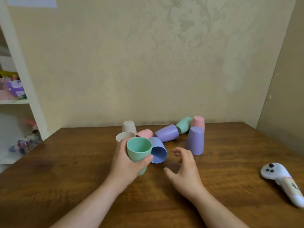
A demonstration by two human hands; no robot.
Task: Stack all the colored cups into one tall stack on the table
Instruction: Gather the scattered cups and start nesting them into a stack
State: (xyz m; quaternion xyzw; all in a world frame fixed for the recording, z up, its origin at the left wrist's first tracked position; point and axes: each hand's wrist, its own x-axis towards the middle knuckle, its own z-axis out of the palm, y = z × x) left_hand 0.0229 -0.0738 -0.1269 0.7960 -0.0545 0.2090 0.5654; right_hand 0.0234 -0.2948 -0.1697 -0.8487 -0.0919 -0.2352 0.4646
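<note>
While the left hand grips an upright green cup above the counter, the right hand hovers beside it, fingers spread and empty. Behind lie a blue cup and purple cup on their sides; another purple cup stands inverted. A white controller rests far right.

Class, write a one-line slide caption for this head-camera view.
Left hand holds a green cup upright while the open right hand reaches toward scattered pastel cups on a wooden table.
</note>
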